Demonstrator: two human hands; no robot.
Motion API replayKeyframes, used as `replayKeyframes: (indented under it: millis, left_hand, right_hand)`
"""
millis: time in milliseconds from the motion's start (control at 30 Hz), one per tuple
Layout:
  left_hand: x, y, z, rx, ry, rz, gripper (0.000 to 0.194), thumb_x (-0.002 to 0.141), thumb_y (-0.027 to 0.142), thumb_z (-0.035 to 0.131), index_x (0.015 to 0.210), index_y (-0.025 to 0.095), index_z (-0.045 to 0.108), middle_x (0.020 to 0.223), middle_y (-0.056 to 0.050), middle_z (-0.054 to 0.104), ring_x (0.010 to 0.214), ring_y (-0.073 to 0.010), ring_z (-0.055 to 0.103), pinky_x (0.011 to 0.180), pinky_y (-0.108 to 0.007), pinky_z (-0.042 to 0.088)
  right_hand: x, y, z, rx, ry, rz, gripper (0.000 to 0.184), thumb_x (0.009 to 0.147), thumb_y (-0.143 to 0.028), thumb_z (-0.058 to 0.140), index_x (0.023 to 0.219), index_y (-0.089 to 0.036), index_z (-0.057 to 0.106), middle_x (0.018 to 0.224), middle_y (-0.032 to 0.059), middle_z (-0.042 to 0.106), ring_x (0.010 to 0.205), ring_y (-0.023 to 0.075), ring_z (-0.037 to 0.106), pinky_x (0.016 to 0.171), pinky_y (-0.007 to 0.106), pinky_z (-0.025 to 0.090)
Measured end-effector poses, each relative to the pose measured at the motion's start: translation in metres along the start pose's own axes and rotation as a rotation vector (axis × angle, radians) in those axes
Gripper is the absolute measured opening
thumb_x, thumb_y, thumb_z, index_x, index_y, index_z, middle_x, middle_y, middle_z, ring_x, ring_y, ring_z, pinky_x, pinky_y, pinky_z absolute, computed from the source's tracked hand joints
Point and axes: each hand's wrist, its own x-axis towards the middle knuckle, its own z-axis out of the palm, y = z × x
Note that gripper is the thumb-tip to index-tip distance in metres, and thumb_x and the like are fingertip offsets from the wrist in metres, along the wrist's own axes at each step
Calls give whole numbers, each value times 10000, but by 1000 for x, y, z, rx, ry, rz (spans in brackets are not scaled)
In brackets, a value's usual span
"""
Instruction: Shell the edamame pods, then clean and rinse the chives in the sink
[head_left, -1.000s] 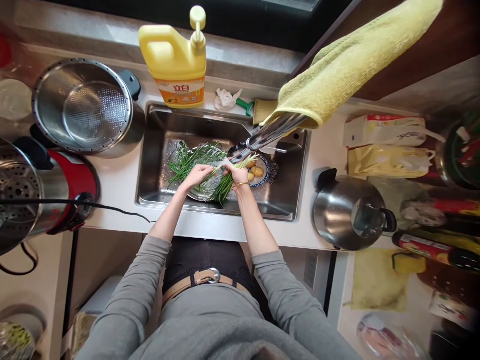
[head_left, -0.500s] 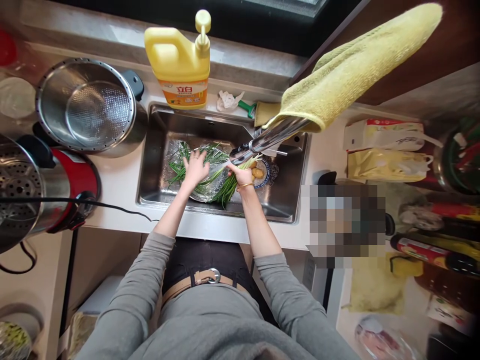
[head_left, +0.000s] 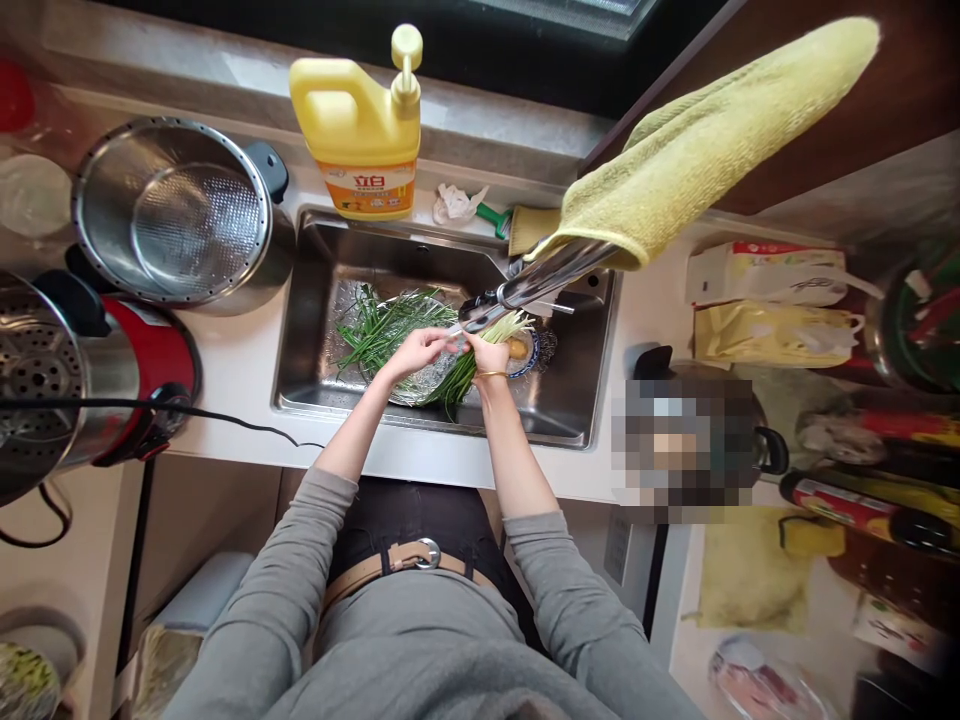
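Note:
Both my hands are over the steel sink [head_left: 315, 330], under the spout of the tap [head_left: 547, 272]. My right hand [head_left: 487, 356] is closed around a bunch of green chives [head_left: 457, 378], white ends up, leaves hanging down. My left hand [head_left: 421, 349] pinches a stalk of that bunch, touching the right hand. Below them sits a metal bowl [head_left: 420, 385]. More loose chives [head_left: 379, 330] lie in the sink to the left. A blue-rimmed plate [head_left: 529, 352] with small potatoes sits just right of my right hand.
A yellow detergent jug [head_left: 364, 125] stands behind the sink. A yellow towel [head_left: 705, 140] hangs over the tap. A steel colander pot [head_left: 176, 215] and a red appliance [head_left: 135, 375] with a cord stand on the left; a kettle [head_left: 772, 445] and packets [head_left: 772, 300] on the right.
My left hand left the loose chives on the left of the sink and came right to meet my right hand at the bunch. The right hand stayed almost still.

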Motion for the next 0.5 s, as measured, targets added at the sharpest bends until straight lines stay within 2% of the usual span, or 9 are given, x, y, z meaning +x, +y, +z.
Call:
replayKeyframes:
  millis: [67, 167, 267, 367, 500]
  left_hand:
    - [-10, 1, -6, -72, 7, -25, 325, 755, 378, 665, 888, 91, 743, 732, -53, 711, 423, -27, 310, 423, -194, 217]
    - [-21, -1, -13, -105, 138, -65, 343, 722, 428, 696, 796, 97, 748, 622, -40, 674, 408, -26, 246, 422, -208, 139]
    - [-26, -2, -15, -108, 234, -89, 336, 692, 444, 718, 681, 108, 728, 557, -31, 643, 397, -27, 224, 426, -219, 115]
    - [-28, -2, -13, -147, 234, -115, 330, 677, 440, 728, 671, 110, 721, 566, -32, 651, 392, -24, 227, 425, -222, 114]
    - [-34, -5, -12, -230, 215, -130, 336, 680, 433, 733, 755, 106, 738, 678, -60, 708, 402, -21, 247, 422, -219, 129]
  right_hand:
    - [-4, 1, 8, -13, -9, 39, 286, 574, -253, 789, 534, -211, 509, 440, -72, 486, 413, 88, 429, 387, 228, 360]
    - [-16, -1, 19, -31, -69, 96, 254, 593, -274, 780, 531, -212, 542, 422, -65, 491, 395, 87, 419, 365, 221, 340]
    - [-30, -3, 29, -2, -157, 89, 180, 613, -291, 773, 628, -206, 615, 505, -53, 575, 435, 87, 474, 407, 211, 397]
    - [-34, -3, 35, 28, -211, 100, 181, 625, -289, 772, 658, -198, 619, 550, -40, 610, 487, 98, 531, 454, 213, 451]
    - [-18, -7, 28, 50, -28, 196, 196, 716, -283, 717, 665, -206, 544, 469, -59, 525, 464, 103, 510, 453, 224, 459]
